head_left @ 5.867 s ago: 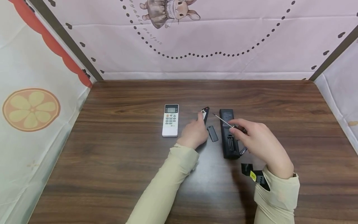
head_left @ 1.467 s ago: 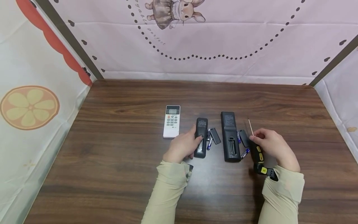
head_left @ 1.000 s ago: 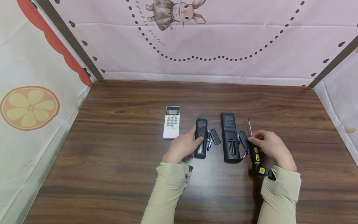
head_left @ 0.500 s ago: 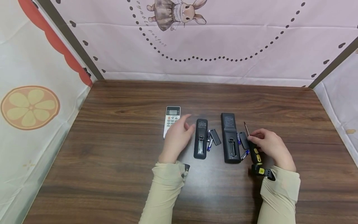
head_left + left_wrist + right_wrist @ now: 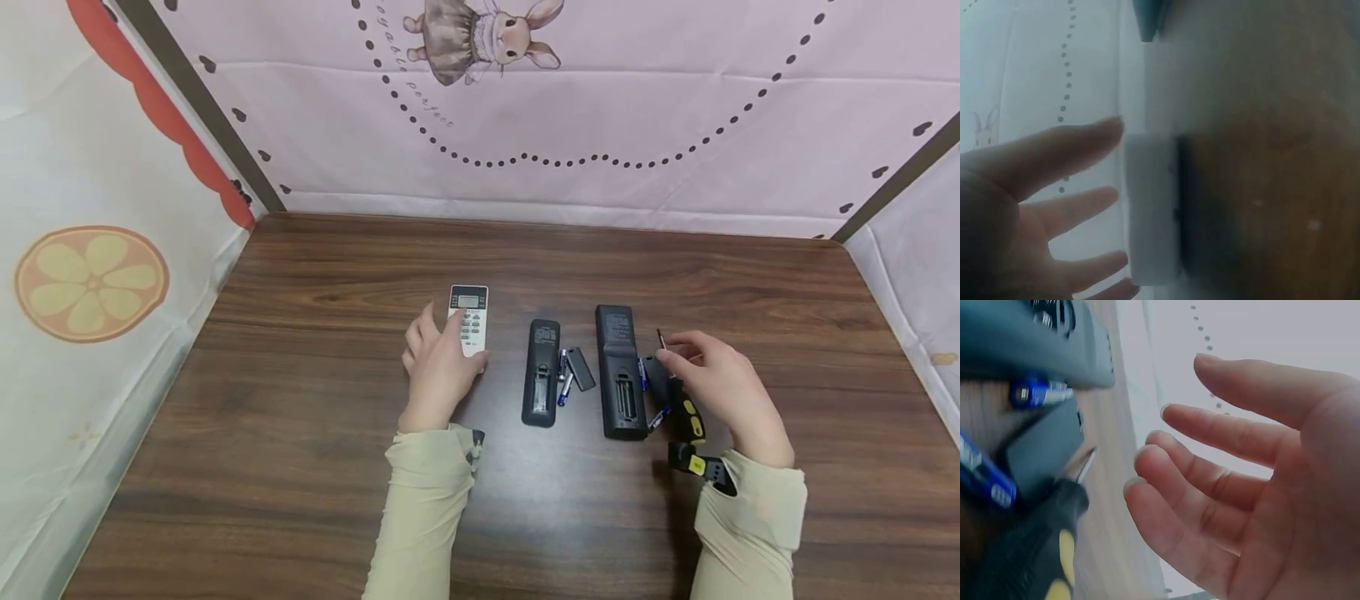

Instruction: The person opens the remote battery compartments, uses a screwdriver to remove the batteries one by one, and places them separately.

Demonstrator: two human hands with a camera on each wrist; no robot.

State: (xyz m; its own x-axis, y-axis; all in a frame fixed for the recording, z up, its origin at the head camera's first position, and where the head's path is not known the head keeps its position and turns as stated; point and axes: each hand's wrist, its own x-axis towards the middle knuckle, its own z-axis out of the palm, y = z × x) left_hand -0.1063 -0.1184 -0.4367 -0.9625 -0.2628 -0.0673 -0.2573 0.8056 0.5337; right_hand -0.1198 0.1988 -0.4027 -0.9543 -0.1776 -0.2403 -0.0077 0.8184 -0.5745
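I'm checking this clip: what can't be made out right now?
Some buttons of the white remote: head view, hidden by the left grip.
Whether the left grip touches it: left wrist view, too blurred.
Print on the small dark remote and large dark remote: head view, too small.
Part of the screwdriver: right wrist view, cut off by the bottom edge.
One end of the blue battery: right wrist view, cut off by the left edge.
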